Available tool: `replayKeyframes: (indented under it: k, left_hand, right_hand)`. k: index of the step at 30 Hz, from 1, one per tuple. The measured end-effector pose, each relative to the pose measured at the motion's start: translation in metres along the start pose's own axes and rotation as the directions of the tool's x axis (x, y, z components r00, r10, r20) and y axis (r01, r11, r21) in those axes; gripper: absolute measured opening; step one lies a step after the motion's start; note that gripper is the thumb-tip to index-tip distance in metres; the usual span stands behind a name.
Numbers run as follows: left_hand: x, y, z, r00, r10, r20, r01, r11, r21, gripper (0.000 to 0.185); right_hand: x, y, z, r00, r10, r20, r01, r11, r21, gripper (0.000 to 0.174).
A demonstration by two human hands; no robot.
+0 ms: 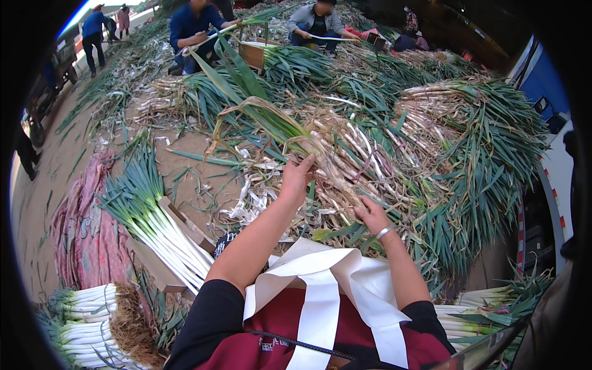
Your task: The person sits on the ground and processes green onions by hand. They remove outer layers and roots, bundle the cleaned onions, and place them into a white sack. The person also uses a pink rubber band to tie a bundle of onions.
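Observation:
A long scallion [326,163] with dry brown outer leaves slants across in front of me, its green tops pointing up and left. My left hand [298,178] grips it about midway, just below the leaves. Near the root end, my right hand [371,214], with a silver bangle at the wrist, holds the lower stalk. Beneath and beyond both hands lies a heap of unpeeled scallions [370,143] with brown roots. White peeled skins [252,194] and leaf scraps litter the ground under my left forearm. A white apron [319,273] covers my lap.
Peeled white scallions [173,245] rest in a wooden frame [162,273] at my left. Tied bundles [90,323] lie lower left, beside a pink patterned cloth [90,222]. A tall scallion pile [485,162] rises at right near a white vehicle [557,171]. Two co-workers [192,32] crouch ahead, holding scallions.

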State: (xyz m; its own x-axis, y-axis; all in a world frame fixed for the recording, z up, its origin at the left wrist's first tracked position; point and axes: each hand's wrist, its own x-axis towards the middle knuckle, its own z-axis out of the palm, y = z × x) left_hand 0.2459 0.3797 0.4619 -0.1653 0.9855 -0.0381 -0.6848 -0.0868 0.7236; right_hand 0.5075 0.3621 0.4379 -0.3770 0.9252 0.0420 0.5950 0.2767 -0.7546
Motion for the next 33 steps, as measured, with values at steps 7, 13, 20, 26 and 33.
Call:
replayKeyframes:
  k: [7,13,20,26,33]
  left_hand:
    - [0.015,0.000,-0.019,0.998,0.056,-0.030,-0.059,0.991,-0.123,0.023]
    - [0.022,0.006,-0.021,0.994,0.027,-0.107,-0.054,0.964,-0.260,0.020]
    - [0.019,0.010,-0.017,0.998,0.051,0.027,-0.041,0.955,-0.294,0.020]
    - [0.021,0.011,-0.019,0.996,0.057,0.062,-0.037,0.960,-0.279,0.024]
    - [0.024,0.013,-0.025,0.996,0.082,0.031,-0.076,0.984,-0.161,0.019]
  right_hand:
    - [0.025,0.010,0.011,0.978,0.097,0.186,-0.149,0.944,0.293,0.047]
    - [0.031,0.009,0.037,1.000,0.008,0.013,-0.010,0.992,0.129,0.050]
    - [0.026,0.017,0.039,1.000,-0.001,0.022,-0.005,0.958,0.288,0.049]
    - [0.021,0.010,0.050,0.990,-0.079,-0.117,0.101,0.974,0.202,0.046]
    - [0.018,-0.017,0.064,0.973,-0.091,-0.213,0.116,0.987,0.108,0.043]
